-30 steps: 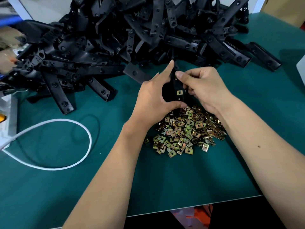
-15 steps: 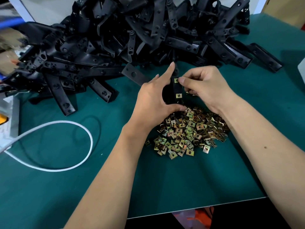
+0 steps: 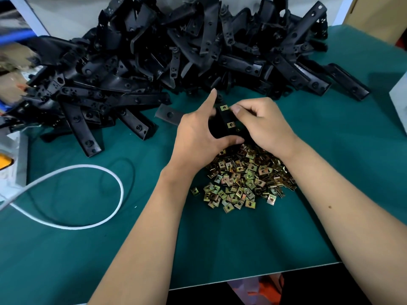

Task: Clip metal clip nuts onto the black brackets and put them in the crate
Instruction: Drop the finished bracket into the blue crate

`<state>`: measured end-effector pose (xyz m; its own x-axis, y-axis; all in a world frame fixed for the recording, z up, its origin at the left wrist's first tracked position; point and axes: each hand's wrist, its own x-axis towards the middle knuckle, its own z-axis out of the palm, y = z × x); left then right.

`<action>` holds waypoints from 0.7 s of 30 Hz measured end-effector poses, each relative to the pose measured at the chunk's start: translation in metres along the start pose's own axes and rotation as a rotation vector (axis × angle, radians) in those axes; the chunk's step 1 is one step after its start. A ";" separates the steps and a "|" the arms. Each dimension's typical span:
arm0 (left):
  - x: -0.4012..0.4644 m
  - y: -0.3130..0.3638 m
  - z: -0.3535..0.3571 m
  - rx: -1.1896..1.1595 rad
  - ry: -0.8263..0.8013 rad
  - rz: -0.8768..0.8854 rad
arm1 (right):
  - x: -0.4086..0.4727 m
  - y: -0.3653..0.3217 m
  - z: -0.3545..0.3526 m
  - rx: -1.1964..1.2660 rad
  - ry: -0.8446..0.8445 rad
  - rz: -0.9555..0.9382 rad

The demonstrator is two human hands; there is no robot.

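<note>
A black bracket [image 3: 224,126] is held upright above the green mat between both hands. My left hand [image 3: 198,135] grips its lower part with thumb and curled fingers, the index finger pointing up. My right hand [image 3: 262,126] pinches its right side, the thumb tip beside the upper of two brass-coloured clip nuts [image 3: 224,107] that sit on the bracket; the lower clip nut [image 3: 230,124] shows in the middle. A heap of loose clip nuts [image 3: 244,179] lies just below the hands. No crate is in view.
A big pile of black brackets [image 3: 176,51] fills the back of the green mat [image 3: 198,249]. A white cable [image 3: 88,194] loops at the left, beside a white device [image 3: 13,161]. A white box edge [image 3: 399,100] stands at the right. The table's front edge runs below.
A second clip nut now sits near the bracket's top; one second ago only the lower one showed. My right thumb has shifted beside that upper nut. The left hand keeps its grip.
</note>
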<state>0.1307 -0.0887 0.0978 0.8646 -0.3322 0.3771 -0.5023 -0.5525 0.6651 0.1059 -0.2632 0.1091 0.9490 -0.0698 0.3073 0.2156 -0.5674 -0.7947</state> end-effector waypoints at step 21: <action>0.006 0.242 0.118 0.469 -0.057 0.544 | -0.139 0.019 -0.192 -0.131 0.594 0.280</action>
<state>0.0129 -0.3145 0.1854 0.4944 -0.6863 0.5334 -0.8254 -0.5631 0.0406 -0.0659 -0.4216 0.1522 0.6691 -0.6474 0.3650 -0.0856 -0.5549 -0.8275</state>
